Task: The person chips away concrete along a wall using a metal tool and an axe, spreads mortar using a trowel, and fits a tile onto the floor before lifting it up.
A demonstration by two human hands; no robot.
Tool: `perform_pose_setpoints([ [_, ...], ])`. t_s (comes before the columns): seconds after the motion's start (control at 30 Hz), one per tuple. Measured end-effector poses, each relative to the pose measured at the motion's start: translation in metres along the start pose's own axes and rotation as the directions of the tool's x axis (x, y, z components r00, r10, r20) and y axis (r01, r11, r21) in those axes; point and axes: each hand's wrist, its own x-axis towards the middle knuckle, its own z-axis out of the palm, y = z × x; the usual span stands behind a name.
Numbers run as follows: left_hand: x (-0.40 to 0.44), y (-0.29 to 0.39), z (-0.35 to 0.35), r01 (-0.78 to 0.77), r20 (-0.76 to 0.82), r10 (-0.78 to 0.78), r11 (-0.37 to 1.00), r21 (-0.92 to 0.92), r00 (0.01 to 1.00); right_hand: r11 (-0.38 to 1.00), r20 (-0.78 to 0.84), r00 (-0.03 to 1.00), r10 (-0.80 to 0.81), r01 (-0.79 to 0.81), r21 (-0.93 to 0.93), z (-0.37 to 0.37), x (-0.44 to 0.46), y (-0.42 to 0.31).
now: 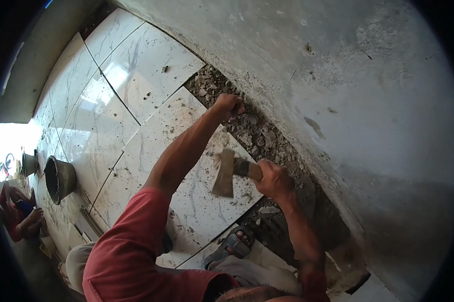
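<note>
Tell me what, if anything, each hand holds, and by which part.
The right hand holds a hatchet by its wooden handle. The left hand is curled over the rubble; whether it holds anything cannot be told.

This is an indoor building site: floor tiles, rubble (along a grey wall), 2 buckets.
</note>
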Motion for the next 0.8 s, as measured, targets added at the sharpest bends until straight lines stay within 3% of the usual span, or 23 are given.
perform_pose_setpoints([
  [0.03, 0.002, 0.000, 0.001, 0.038, 0.023, -0.036, 0.997, -0.063, 0.999, 0.990, -0.042, 0.989, -0.143, 0.143, -0.016, -0.004, 0.005, -0.004],
  [0.07, 0.004, 0.001, 0.001, 0.039, 0.022, -0.038, 0.997, -0.063, 0.999, 0.990, -0.041, 0.989, -0.143, 0.142, -0.014, -0.008, 0.009, -0.009],
  [0.13, -0.001, 0.005, 0.003, 0.074, -0.003, -0.074, 0.997, -0.009, 0.997, 0.859, -0.067, 0.859, -0.507, 0.510, 0.038, -0.014, 0.017, -0.017],
  [0.17, -0.004, 0.006, 0.005, 0.070, -0.006, -0.071, 0.997, -0.012, 0.997, 0.857, -0.065, 0.857, -0.512, 0.514, 0.039, -0.005, 0.024, -0.002],
  [0.23, -0.001, 0.001, 0.007, 0.025, -0.044, -0.031, 0.992, -0.125, 0.999, 0.954, 0.005, 0.955, -0.297, 0.297, -0.038, 0.018, 0.041, 0.042],
  [0.27, -0.001, -0.003, 0.008, 0.027, -0.040, -0.032, 0.991, -0.128, 0.999, 0.972, 0.090, 0.983, 0.161, -0.142, -0.187, 0.009, 0.050, 0.039],
  [0.37, 0.000, 0.000, 0.007, -0.020, -0.043, 0.017, 0.997, -0.071, 0.999, 0.969, 0.107, 0.976, 0.188, -0.167, -0.183, 0.002, 0.046, 0.028],
  [0.4, -0.003, -0.006, 0.008, 0.010, -0.065, -0.013, 0.999, -0.051, 0.998, 0.998, 0.059, 0.998, -0.017, 0.021, -0.063, 0.000, 0.038, 0.018],
  [0.43, 0.000, 0.000, 0.010, 0.012, -0.083, -0.015, 0.999, -0.033, 0.996, 0.997, 0.054, 0.998, -0.022, 0.025, -0.068, -0.005, 0.037, 0.009],
  [0.47, -0.002, 0.000, 0.011, 0.014, -0.089, -0.017, 0.999, -0.034, 0.996, 0.961, -0.010, 0.961, -0.277, 0.278, 0.004, -0.007, 0.028, -0.004],
  [0.5, -0.001, -0.002, 0.009, 0.005, -0.086, -0.008, 0.999, -0.036, 0.996, 0.855, -0.096, 0.855, -0.510, 0.516, 0.058, -0.006, 0.025, -0.011],
  [0.53, 0.000, -0.002, 0.009, -0.004, -0.080, 0.001, 0.999, -0.040, 0.997, 0.745, -0.205, 0.739, -0.642, 0.664, 0.063, -0.006, 0.030, -0.008],
  [0.57, 0.000, -0.002, 0.007, -0.002, -0.079, -0.001, 0.999, -0.037, 0.997, 0.747, -0.207, 0.741, -0.639, 0.662, 0.063, -0.001, 0.040, 0.009],
  [0.6, 0.009, -0.006, 0.003, -0.009, -0.039, 0.009, 1.000, -0.010, 0.999, 0.965, -0.035, 0.964, -0.262, 0.262, 0.002, 0.008, 0.052, 0.036],
  [0.63, 0.010, -0.007, 0.004, -0.018, 0.004, 0.018, 1.000, 0.017, 1.000, 0.975, 0.091, 0.977, 0.192, -0.180, -0.130, 0.005, 0.059, 0.042],
  [0.7, 0.007, -0.007, 0.006, -0.042, 0.014, 0.042, 0.999, 0.009, 0.999, 0.962, 0.056, 0.977, 0.208, -0.193, -0.193, -0.008, 0.059, 0.032],
  [0.77, 0.001, -0.006, 0.009, -0.039, 0.023, 0.039, 0.999, 0.000, 0.999, 0.993, 0.089, 0.993, -0.075, 0.083, -0.085, -0.011, 0.036, 0.006],
  [0.8, 0.002, 0.003, 0.011, -0.027, -0.009, 0.027, 1.000, 0.003, 1.000, 0.946, 0.013, 0.946, -0.323, 0.322, 0.021, -0.005, 0.031, 0.002],
])
